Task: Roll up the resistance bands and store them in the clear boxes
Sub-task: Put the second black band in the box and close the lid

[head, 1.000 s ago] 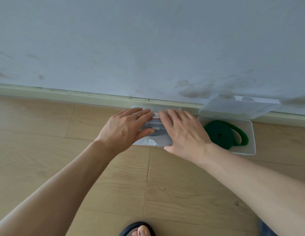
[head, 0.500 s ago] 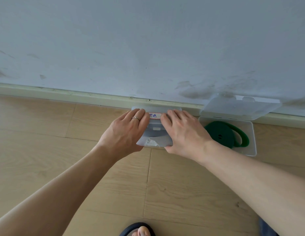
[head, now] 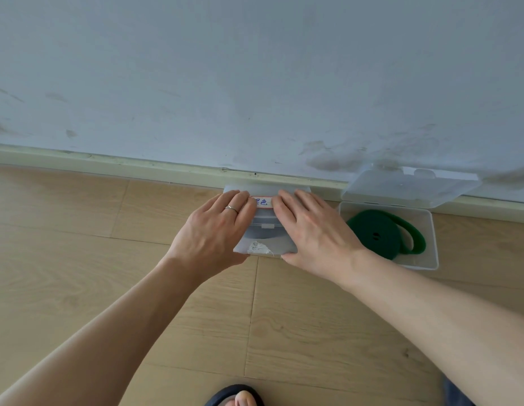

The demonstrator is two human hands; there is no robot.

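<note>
Both hands, left (head: 214, 230) and right (head: 310, 232), lie flat with straight fingers on the lid of the box (head: 265, 232) by the wall, gripping nothing, probably pressing it shut (a dark band shows faintly inside). Beside it the second box (head: 430, 230) stands open so the green band (head: 378, 234) lies coiled inside, awaiting its lid.

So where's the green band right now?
The green band lies rolled in the open clear box by the wall, just right of the right hand.

Light wooden floor (head: 79, 259) meets a wall. Two clear boxes lie on it at the far edge: a closed box (head: 265, 244), and to its right an open box (head: 430, 230).
</note>
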